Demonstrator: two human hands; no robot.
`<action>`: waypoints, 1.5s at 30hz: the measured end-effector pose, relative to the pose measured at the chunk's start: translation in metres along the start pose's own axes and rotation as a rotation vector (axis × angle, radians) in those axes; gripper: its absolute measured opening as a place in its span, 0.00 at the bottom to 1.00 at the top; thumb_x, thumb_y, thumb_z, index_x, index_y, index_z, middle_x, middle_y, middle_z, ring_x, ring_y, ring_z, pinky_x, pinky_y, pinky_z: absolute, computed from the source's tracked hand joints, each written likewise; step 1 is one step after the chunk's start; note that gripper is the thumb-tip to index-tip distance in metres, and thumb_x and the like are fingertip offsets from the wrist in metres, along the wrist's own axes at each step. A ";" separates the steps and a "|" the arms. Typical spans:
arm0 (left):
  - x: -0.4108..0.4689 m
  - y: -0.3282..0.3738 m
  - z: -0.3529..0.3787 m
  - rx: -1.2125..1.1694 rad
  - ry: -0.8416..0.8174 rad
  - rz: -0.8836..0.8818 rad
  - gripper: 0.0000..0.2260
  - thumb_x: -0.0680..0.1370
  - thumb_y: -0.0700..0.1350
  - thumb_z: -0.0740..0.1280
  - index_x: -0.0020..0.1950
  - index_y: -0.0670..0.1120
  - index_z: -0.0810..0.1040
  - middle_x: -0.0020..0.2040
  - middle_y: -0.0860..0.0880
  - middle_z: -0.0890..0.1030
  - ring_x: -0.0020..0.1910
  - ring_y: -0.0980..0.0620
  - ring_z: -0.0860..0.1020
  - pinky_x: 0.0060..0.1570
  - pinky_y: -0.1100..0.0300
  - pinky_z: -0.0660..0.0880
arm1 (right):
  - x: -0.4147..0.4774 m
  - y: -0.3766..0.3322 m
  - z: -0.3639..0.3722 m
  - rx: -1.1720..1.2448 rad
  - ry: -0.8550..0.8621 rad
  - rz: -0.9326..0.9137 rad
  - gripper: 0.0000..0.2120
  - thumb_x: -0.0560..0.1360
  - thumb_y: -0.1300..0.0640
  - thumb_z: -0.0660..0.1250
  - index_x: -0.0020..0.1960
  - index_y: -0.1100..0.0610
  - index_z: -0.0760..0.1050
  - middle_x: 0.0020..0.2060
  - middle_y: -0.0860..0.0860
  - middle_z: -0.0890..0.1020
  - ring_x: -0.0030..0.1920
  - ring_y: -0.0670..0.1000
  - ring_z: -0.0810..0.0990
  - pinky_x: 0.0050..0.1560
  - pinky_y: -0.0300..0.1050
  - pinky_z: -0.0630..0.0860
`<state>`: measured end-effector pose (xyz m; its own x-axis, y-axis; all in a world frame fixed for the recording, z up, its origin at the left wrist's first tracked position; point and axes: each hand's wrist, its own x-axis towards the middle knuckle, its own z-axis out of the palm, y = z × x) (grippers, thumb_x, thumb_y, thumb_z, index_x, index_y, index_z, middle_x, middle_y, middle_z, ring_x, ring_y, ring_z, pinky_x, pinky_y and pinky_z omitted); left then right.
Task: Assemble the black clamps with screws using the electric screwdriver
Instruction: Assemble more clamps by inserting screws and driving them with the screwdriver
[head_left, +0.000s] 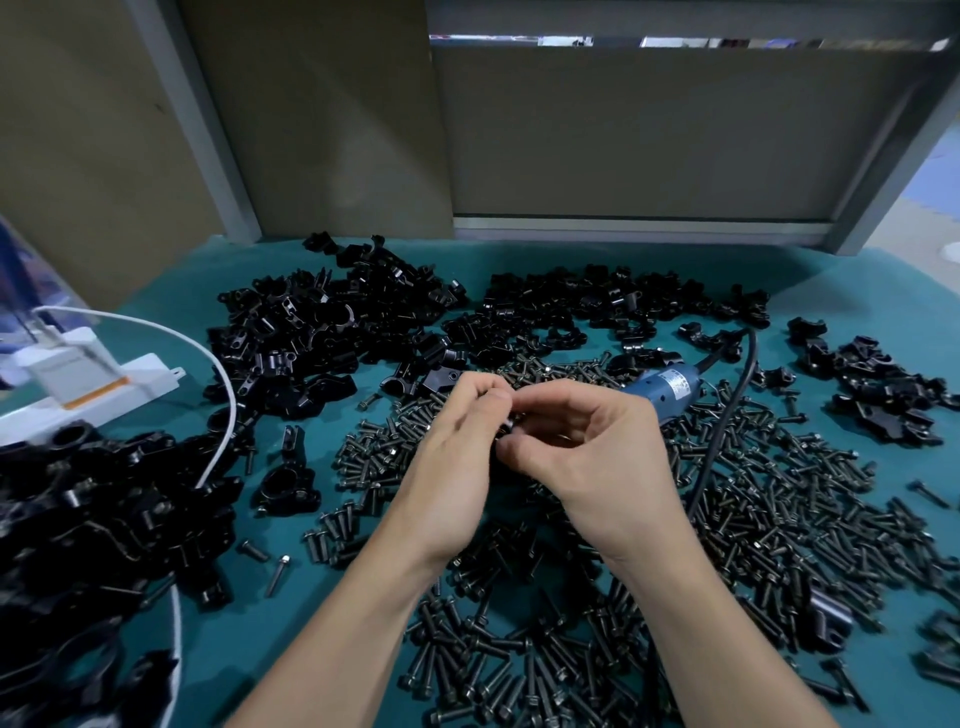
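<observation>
At centre of bench (291, 597), over teal covering: left hand (457, 457) and right hand (587, 457), fingertips meeting, fingers curled. Pinched between both, a small dark part (506, 423), glossy, mostly hidden by fingers; clamp half or screw, cannot tell.

Beneath and to the right, out to near edge: loose screws (779, 519), dark grey, flanged heads, short threaded shanks, lying at every angle, heaped in places. A few strays left of the wrists.

Just beyond right hand: electric screwdriver (670, 389), blue barrel with pale label, lying on the screws, tip end hidden behind the hand. Black cord (727, 415) looping off its rear toward far edge, then back across the screws.

Black clamps, shiny, half-round saddles with bored lugs:
- big heap (322, 322) toward far edge, left of centre
- flatter heap (597, 306) along far edge, right of centre
- small group (883, 395) by right edge
- blurred mound (78, 509) at left edge
- single closed clamp (285, 486) apart, left of left hand

At left edge, far of the mound: white power strip (78, 384), white cable (208, 358) curving over the clamps.
</observation>
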<state>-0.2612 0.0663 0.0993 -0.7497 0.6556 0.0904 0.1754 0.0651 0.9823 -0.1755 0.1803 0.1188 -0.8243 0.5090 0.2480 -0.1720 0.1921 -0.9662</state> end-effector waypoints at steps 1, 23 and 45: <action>0.001 -0.001 0.001 0.029 0.041 0.017 0.17 0.77 0.63 0.56 0.55 0.55 0.76 0.47 0.55 0.82 0.46 0.62 0.78 0.48 0.53 0.73 | 0.000 0.000 0.000 -0.001 0.000 -0.005 0.17 0.68 0.70 0.80 0.48 0.50 0.88 0.40 0.51 0.88 0.42 0.51 0.87 0.46 0.41 0.83; 0.013 -0.012 -0.017 -0.187 0.489 -0.075 0.16 0.71 0.61 0.60 0.35 0.52 0.79 0.34 0.49 0.79 0.41 0.48 0.74 0.51 0.45 0.72 | 0.009 -0.002 -0.039 -0.975 -0.308 0.222 0.10 0.72 0.61 0.77 0.40 0.45 0.87 0.32 0.39 0.84 0.33 0.35 0.80 0.29 0.26 0.73; 0.015 -0.015 -0.027 -0.193 0.454 0.018 0.11 0.76 0.55 0.61 0.38 0.52 0.76 0.31 0.52 0.73 0.32 0.52 0.70 0.39 0.47 0.67 | 0.001 -0.018 -0.025 -0.565 -0.172 0.213 0.11 0.80 0.62 0.70 0.43 0.50 0.83 0.35 0.47 0.86 0.33 0.44 0.84 0.33 0.35 0.79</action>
<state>-0.2920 0.0550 0.0900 -0.9577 0.2581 0.1274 0.1015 -0.1114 0.9886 -0.1598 0.1982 0.1381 -0.8920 0.4519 -0.0059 0.2785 0.5392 -0.7948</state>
